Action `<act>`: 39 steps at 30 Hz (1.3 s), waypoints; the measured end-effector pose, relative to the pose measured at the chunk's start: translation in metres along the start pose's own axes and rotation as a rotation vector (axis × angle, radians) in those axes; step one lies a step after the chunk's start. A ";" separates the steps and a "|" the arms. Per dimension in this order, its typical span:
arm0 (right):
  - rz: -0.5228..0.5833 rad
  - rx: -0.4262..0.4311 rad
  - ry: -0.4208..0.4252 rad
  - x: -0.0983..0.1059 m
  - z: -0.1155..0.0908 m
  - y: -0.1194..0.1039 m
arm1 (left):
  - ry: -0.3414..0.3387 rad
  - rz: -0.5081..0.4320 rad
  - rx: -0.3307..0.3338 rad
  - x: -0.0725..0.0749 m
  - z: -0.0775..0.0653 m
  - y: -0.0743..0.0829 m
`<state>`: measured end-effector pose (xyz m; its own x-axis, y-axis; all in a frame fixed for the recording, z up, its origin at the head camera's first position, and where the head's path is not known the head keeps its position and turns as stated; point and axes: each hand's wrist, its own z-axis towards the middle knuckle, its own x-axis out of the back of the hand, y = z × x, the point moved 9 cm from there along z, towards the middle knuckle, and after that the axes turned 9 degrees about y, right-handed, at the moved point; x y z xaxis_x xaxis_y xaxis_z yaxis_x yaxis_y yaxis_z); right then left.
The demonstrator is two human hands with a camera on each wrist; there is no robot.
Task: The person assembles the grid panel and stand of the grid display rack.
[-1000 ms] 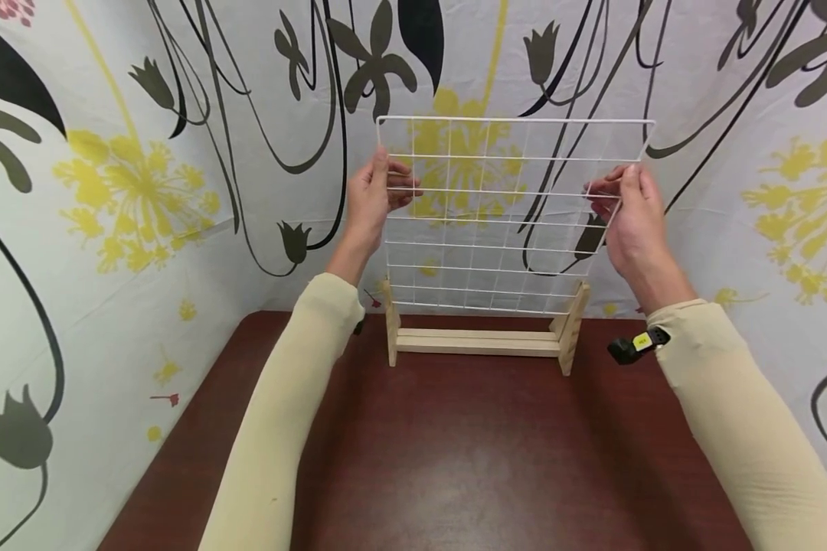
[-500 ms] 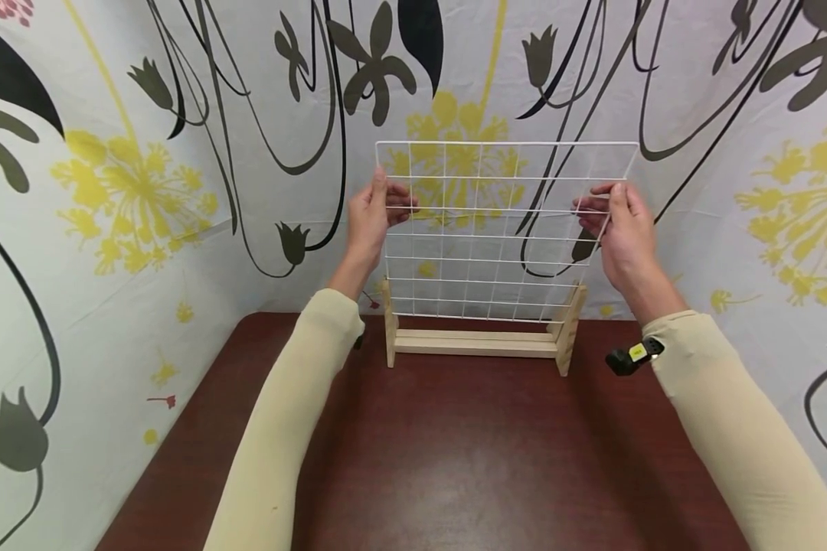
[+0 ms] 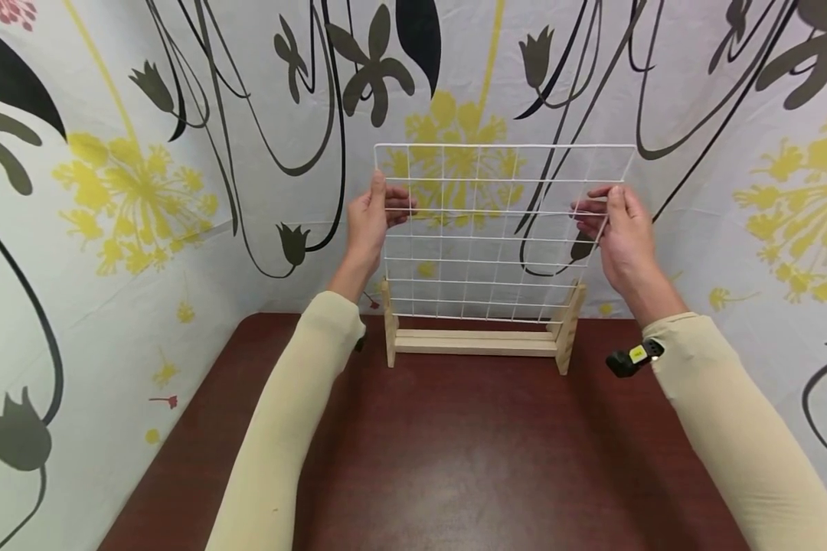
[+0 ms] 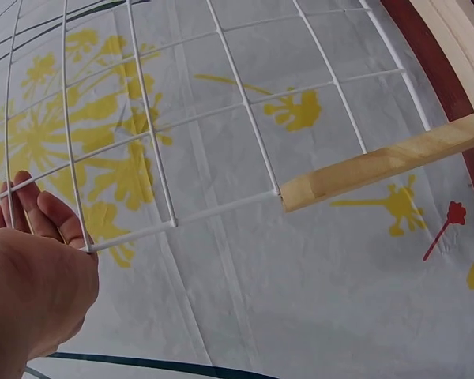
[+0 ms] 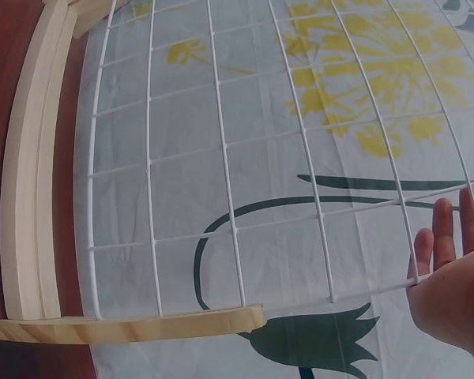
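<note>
A white wire grid panel (image 3: 478, 222) stands upright in the head view, its lower part between the side posts of a pale wooden stand (image 3: 475, 344). My left hand (image 3: 368, 218) grips the panel's left edge wire, thumb in front and fingers behind the mesh. On the opposite edge my right hand (image 3: 627, 229) pinches the wire the same way, its fingers showing through the squares. The left wrist view shows the panel's side wire meeting the tip of a wooden post (image 4: 300, 192). In the right wrist view another post (image 5: 245, 318) overlaps the panel's lower corner.
The stand rests near the back edge of a dark red-brown table (image 3: 448, 451). Close behind it hangs a pale cloth backdrop (image 3: 262, 153) printed with flowers and stems. A small black device (image 3: 634, 357) is strapped at the right sleeve.
Both hands have lowered the grid panel, bringing its bottom edge further down between the stand's posts. In the last half second it has barely moved.
</note>
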<state>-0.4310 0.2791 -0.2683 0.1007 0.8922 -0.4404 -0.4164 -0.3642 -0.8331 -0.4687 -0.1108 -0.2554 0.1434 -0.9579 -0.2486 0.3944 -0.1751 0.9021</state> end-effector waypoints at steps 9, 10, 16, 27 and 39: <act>0.011 0.013 -0.037 0.003 0.002 0.002 | 0.014 0.051 0.058 -0.001 0.000 0.000; 0.006 0.013 -0.040 0.004 0.002 0.002 | 0.014 0.054 0.063 -0.001 0.000 0.001; -0.043 0.016 -0.041 0.006 0.001 0.001 | 0.016 0.069 0.094 -0.003 0.001 -0.001; -0.071 0.029 -0.071 0.012 0.000 0.010 | 0.034 0.109 0.134 0.002 -0.001 -0.014; -0.352 0.067 -0.051 0.025 -0.009 0.020 | 0.012 0.108 0.172 0.009 -0.013 -0.035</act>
<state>-0.4290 0.2918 -0.2991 0.2034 0.9727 -0.1119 -0.4224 -0.0159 -0.9063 -0.4696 -0.1109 -0.2933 0.1877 -0.9707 -0.1502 0.2149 -0.1086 0.9706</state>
